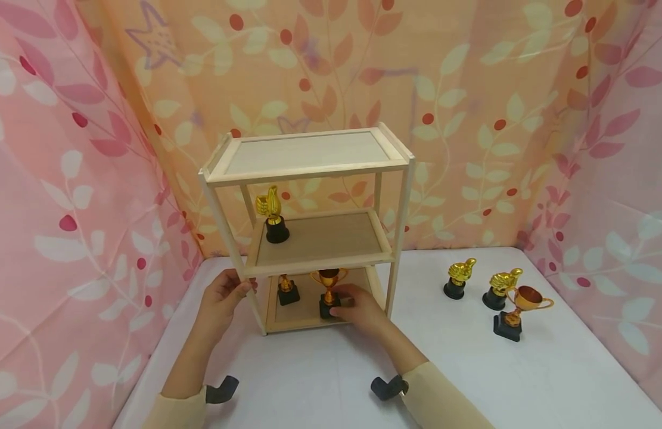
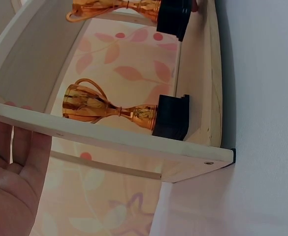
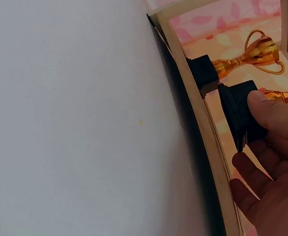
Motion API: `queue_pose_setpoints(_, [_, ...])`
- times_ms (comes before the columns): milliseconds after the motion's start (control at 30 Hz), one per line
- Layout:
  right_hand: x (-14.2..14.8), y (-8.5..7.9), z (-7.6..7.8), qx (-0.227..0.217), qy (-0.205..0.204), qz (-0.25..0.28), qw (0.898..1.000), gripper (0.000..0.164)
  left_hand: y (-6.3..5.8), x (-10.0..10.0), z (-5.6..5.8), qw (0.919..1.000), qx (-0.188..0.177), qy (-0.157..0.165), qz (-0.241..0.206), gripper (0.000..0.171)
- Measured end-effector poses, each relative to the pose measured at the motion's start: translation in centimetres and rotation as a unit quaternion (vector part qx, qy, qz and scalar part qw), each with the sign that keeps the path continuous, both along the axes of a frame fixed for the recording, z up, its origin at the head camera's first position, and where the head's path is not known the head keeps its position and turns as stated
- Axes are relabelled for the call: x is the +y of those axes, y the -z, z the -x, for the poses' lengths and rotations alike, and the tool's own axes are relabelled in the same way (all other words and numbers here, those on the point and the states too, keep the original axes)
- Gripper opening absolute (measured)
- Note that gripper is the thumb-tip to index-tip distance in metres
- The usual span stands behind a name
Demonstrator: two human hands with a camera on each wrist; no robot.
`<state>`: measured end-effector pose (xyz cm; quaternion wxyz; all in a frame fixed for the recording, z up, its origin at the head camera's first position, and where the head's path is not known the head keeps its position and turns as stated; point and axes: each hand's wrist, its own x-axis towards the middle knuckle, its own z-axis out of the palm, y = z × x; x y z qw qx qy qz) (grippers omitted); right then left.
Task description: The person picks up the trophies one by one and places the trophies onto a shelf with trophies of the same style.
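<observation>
Pale wood rack [image 1: 309, 156], white table [image 1: 288, 381]. The right hand [image 1: 365, 311] pinches the black base [image 1: 326, 307] of a gold cup [image 1: 329, 293] on the bottom tier [image 1: 306, 301], near its front edge; the left hand [image 1: 220, 301] grips the left front post [image 1: 221, 220]. A second cup [image 1: 288, 292] stands to the left of the held one; a thumb trophy [image 1: 276, 220] is on the middle tier [image 1: 331, 241].

Risks, my judgement: a slip leftward could knock the second cup; lifting could strike the held cup's rim on the middle tier; a hard pull on the post could rock the rack.

Views: head loses the second cup's bowl behind the middle tier; left wrist shows it, with a handle. Right wrist shows a lower finger [image 3: 243, 193] clear of the base, hidden from head. Whether the base sits flat, I cannot tell.
</observation>
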<state>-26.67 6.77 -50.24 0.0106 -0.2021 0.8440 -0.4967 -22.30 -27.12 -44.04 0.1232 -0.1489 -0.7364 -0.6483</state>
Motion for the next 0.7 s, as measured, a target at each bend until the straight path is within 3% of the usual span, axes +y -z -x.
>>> queue_pose_setpoints(700, [-1.7,0.9,3.7,-0.026,0.010,0.001,1.000,0.049,0.0,0.3,0.0,0.9999,-0.003,0.004,-0.014,0.024])
